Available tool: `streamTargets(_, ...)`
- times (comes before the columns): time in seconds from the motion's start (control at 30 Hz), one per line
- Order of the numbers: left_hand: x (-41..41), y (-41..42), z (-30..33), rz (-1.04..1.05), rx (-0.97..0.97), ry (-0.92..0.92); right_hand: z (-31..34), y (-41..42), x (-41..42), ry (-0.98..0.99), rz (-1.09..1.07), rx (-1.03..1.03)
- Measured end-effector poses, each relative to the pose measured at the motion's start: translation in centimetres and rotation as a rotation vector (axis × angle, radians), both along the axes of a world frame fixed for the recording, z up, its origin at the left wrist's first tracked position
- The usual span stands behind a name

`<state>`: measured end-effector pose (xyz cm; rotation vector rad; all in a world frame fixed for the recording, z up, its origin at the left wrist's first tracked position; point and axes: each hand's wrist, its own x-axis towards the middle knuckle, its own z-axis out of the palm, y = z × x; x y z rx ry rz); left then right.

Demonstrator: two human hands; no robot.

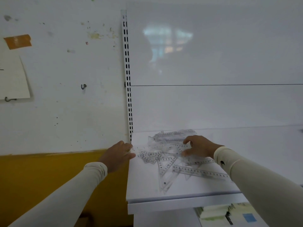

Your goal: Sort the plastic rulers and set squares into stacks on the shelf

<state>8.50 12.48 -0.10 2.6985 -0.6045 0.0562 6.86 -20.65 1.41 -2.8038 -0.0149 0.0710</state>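
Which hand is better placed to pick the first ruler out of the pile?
The right hand, probably: it hovers over the jumbled pile of rulers and set squares, fingers spread. The left hand sits at the shelf's left edge, beside the pile.

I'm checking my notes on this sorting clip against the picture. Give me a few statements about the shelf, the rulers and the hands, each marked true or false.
1. The rulers and set squares lie in a mixed, overlapping pile. True.
2. The shelf they lie on is yellow. False: the shelf is white; only the lower wall to its left is yellow.
3. The right hand is over the pile. True.
4. The left hand is lifting a long ruler high above the shelf. False: it is low, at the shelf's left edge, and no long ruler is in it.
5. Both arms wear pale long sleeves. True.
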Motion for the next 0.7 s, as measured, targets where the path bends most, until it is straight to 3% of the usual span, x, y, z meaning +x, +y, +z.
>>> streamTargets(0.2,0.2,0.1,-0.3,0.004,-0.037,0.000,0.0,0.1,0.1,-0.221,0.059,0.206)
streamTargets(0.33,0.4,0.2,-0.4,0.012,-0.055,0.001,-0.1,0.5,-0.2,-0.297,0.119,0.170)
streamTargets(0.47,0.6,0.5,-0.5,0.022,-0.075,0.004,-1.0,0.5,-0.7,-0.121,0.137,0.029)
streamTargets(0.7,0.5,0.6,-0.7,0.019,-0.068,0.019,-1.5,0.3,-0.6,0.054,-0.029,-0.020)
